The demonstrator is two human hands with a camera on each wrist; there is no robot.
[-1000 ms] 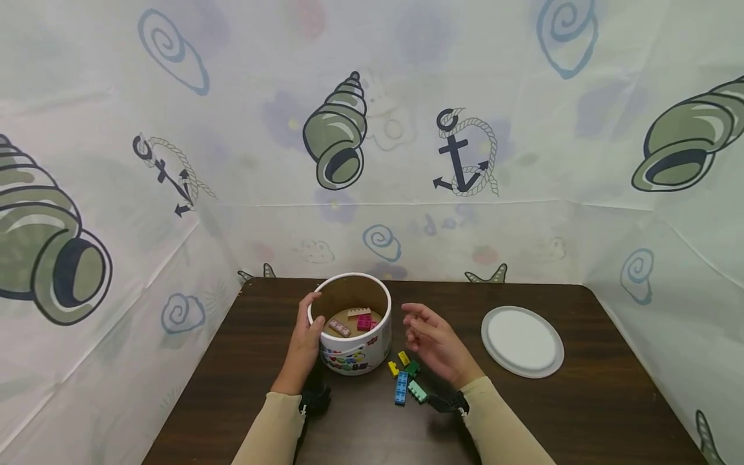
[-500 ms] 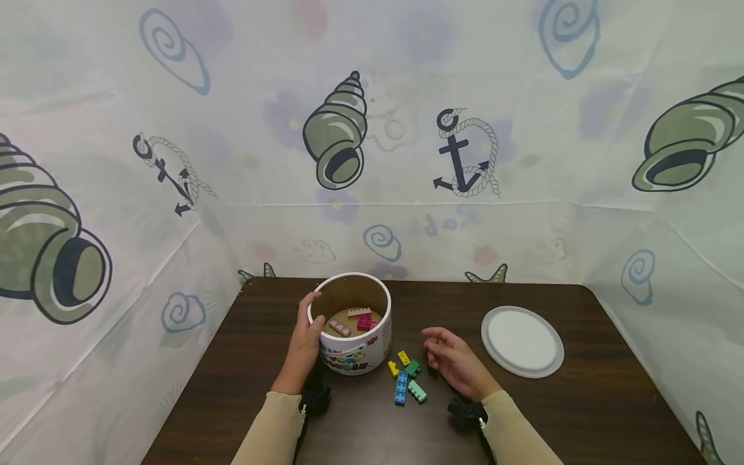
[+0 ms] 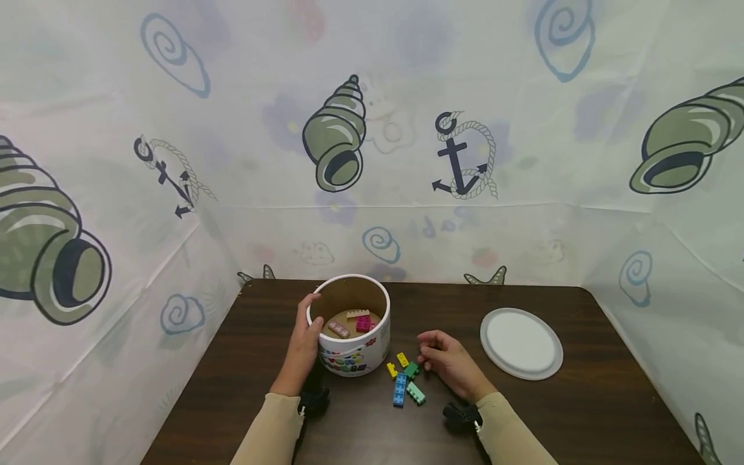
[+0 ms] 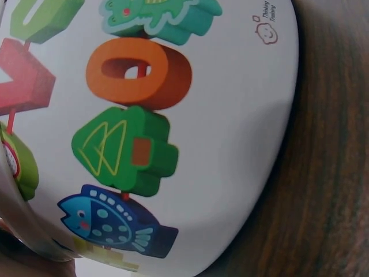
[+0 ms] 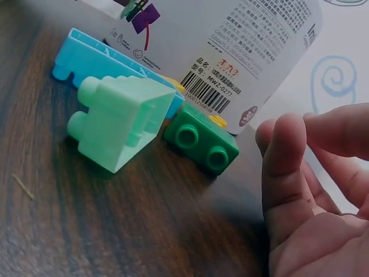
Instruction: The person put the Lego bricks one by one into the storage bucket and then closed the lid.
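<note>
My left hand (image 3: 301, 345) grips the left rim of a white printed tub (image 3: 354, 358), thumb over the rim. Inside it lie pink bricks (image 3: 339, 329) and a magenta brick (image 3: 363, 323). Right of the tub is a loose cluster: a blue brick (image 3: 400, 390), a light green brick (image 3: 415, 393), a dark green brick (image 3: 411, 370) and two small yellow bricks (image 3: 403, 360). Beside this cluster my right hand (image 3: 453, 365) holds nothing, its fingers loosely bent. The right wrist view shows the dark green brick (image 5: 202, 141) close to the fingertips, apart from them.
A round white lid (image 3: 521, 343) lies flat on the brown table (image 3: 593, 400), right of the right hand. Patterned white cloth (image 3: 401, 161) hangs behind the table and along both sides. The left wrist view is mostly the tub's printed wall (image 4: 230, 133).
My right hand has drawn away from the tub to the right and toward me, then shifted slightly back left toward the bricks. The left hand, tub and bricks stay put.
</note>
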